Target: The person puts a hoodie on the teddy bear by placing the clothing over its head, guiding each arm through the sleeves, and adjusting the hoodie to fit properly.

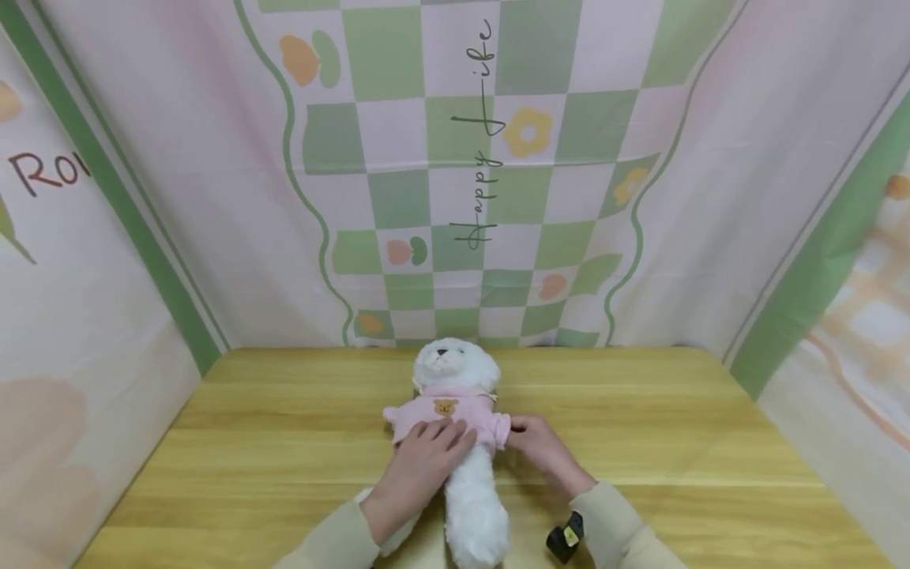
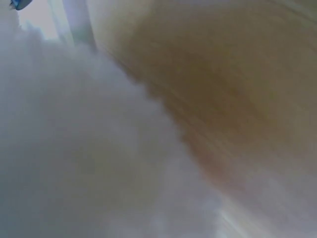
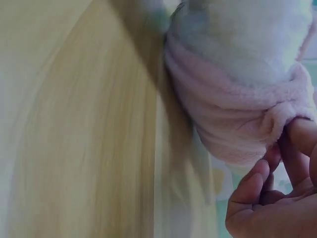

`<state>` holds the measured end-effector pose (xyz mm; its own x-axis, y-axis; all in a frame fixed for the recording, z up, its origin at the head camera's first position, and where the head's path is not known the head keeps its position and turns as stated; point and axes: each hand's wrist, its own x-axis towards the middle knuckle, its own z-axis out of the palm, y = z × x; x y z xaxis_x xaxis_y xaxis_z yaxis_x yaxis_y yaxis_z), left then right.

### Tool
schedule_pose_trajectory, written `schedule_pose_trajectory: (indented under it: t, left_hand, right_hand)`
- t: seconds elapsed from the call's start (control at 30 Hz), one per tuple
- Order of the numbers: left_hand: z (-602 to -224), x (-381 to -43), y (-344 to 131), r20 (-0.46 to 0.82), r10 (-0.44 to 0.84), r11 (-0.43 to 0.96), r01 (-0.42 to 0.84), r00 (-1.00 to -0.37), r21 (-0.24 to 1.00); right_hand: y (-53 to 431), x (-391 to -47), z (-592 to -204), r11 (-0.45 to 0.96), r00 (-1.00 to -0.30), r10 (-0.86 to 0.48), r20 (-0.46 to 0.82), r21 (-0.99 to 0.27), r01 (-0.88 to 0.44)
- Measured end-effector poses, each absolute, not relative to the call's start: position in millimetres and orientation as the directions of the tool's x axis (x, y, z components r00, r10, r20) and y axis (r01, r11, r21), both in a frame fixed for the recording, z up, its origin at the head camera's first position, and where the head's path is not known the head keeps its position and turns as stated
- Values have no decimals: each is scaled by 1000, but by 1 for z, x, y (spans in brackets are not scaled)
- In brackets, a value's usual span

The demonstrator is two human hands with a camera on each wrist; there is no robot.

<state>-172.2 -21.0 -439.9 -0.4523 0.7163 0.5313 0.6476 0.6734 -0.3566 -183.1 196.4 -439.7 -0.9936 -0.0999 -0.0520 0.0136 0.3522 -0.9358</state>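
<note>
A white plush bear (image 1: 478, 506) lies on its back on the wooden table, head toward the back wall. It wears a pink shirt (image 1: 455, 411) with a small brown bear face on the chest. My left hand (image 1: 419, 466) rests across the shirt's lower front, its fingers extended. Blurred white fur (image 2: 89, 148) fills much of the left wrist view. At the sleeve (image 1: 501, 431) on the right side, my right hand (image 1: 543, 450) pinches the cuff. Close up in the right wrist view, curled fingers (image 3: 247, 191) meet the sleeve opening, and one fingertip is hidden inside it.
The wooden table (image 1: 284, 435) reaches back to a hanging cloth (image 1: 462, 197) with green checks. Printed cloth walls flank both sides. A small black device (image 1: 565, 537) sits by my right sleeve cuff.
</note>
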Motion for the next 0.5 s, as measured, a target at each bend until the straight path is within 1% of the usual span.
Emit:
schedule_pose_trajectory:
  t: [0.13, 0.2, 0.27, 0.4, 0.5]
  left_hand:
    - [-441, -173, -22, 521, 726, 664, 656, -449, -359]
    - [-441, -173, -22, 511, 726, 665, 661, -461, -348]
    - [-440, -172, -23, 492, 724, 670, 661, -483, -336]
    - [-439, -171, -24, 450, 720, 682, 660, -528, -317]
    - [-438, -170, -24, 433, 733, 674, 647, -525, -356]
  right_hand:
    - [197, -184, -442, 261, -984, -140, -108, -963, 69]
    - [198, -185, -442, 230, -978, -163, -129, -969, 90]
    - [200, -187, -439, 237, -972, -189, -141, -967, 94]
    - [214, -191, -429, 375, -975, -207, -80, -927, -4]
    - [225, -193, -422, 542, -981, -192, 33, -830, -134]
